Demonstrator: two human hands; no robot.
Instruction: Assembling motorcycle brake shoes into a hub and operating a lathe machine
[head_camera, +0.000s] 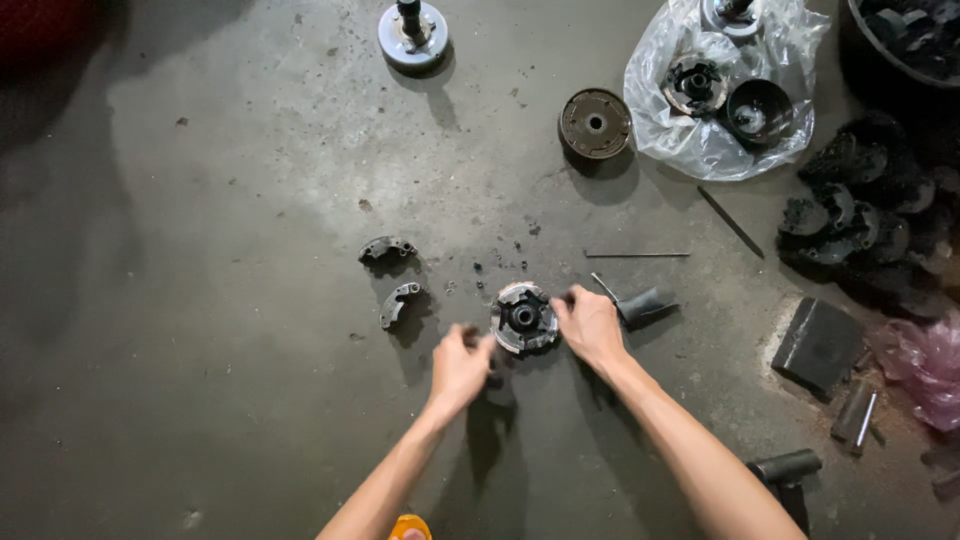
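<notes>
A round, dark metal clutch assembly (523, 317) lies on the concrete floor (230, 330). My left hand (460, 366) touches its lower left edge with curled fingers. My right hand (590, 325) rests against its right edge. Whether either hand actually grips the part is unclear. Two curved clutch shoes lie apart to the left, one (386, 248) above the other (399, 303).
A rusty round plate (595, 123) and a clear plastic bag (722, 90) with round parts lie at the back right. A hub with a shaft (412, 35) stands at the back. A thin rod (637, 254), a dark block (818, 343) and piled dark parts (860, 210) are on the right.
</notes>
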